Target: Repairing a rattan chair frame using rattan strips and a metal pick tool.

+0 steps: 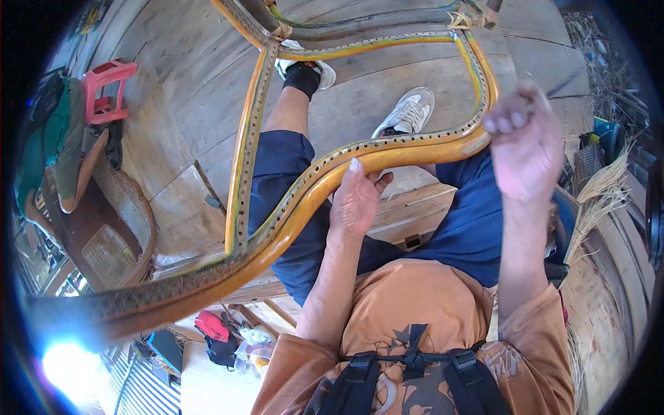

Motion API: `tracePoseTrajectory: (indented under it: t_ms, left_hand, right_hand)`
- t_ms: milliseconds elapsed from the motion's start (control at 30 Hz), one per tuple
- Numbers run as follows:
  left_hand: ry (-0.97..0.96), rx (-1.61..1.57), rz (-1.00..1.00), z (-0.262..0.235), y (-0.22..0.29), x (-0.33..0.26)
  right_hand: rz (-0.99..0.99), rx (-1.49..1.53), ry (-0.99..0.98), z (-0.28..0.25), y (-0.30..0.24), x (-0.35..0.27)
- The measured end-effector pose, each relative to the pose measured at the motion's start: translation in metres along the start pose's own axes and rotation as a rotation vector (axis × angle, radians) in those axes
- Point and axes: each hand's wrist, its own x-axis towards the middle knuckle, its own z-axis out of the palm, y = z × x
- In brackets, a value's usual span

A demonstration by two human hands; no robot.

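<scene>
A bent wooden frame (294,216), glossy orange-brown with a row of small dark holes along its inner face, crosses in front of me above my lap. Its poles meet at joints bound with pale strips. My left hand (356,202) is closed on the curved near pole, thumb on top and the other fingers curled at its underside. Just right of the frame's bend, my right hand (526,142) is raised with its fingers curled inward. Motion blurs those fingertips, and whatever they may pinch is hidden.
A red plastic stool (109,86) and a woven basket (142,228) stand on the wooden floor (187,90) at left. Dark clothes (59,131) hang above the basket. Pale fibre strands (602,183) lie at right. Bags (216,335) sit behind the frame at lower left.
</scene>
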Motion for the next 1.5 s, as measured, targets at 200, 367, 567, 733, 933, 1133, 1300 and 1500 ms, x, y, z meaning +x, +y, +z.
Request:
tracePoseTrajectory:
  t_ms: [200, 367, 567, 733, 933, 1133, 1300, 1500]
  left_hand:
    - [0.006, -0.046, -0.1, 0.002, 0.005, 0.002]
    - [0.054, -0.015, -0.109, 0.004, 0.006, 0.0]
    - [0.055, -0.033, -0.113, 0.005, 0.007, 0.0]
    - [0.086, -0.046, -0.083, 0.005, 0.005, -0.001]
    - [0.076, -0.059, -0.089, 0.002, 0.004, -0.001]
    - [0.1, -0.068, -0.111, 0.008, 0.006, -0.002]
    - [0.134, -0.056, -0.114, 0.005, 0.007, -0.004]
    - [0.126, -0.05, -0.113, 0.005, 0.006, -0.002]
  right_hand:
    - [0.207, 0.086, -0.118, 0.029, 0.057, 0.034]
    - [0.308, -0.007, -0.077, 0.035, 0.083, 0.035]
    - [0.178, -0.419, -0.061, 0.039, 0.078, 0.04]
    - [0.373, 0.045, -0.219, 0.024, 0.064, 0.048]
    - [0.365, -0.16, -0.329, 0.023, 0.062, 0.04]
    - [0.04, -0.76, -0.264, 0.043, 0.075, 0.029]
    - [0.166, -0.042, -0.25, 0.04, 0.077, 0.034]
    - [0.268, -0.091, -0.101, 0.046, 0.091, 0.028]
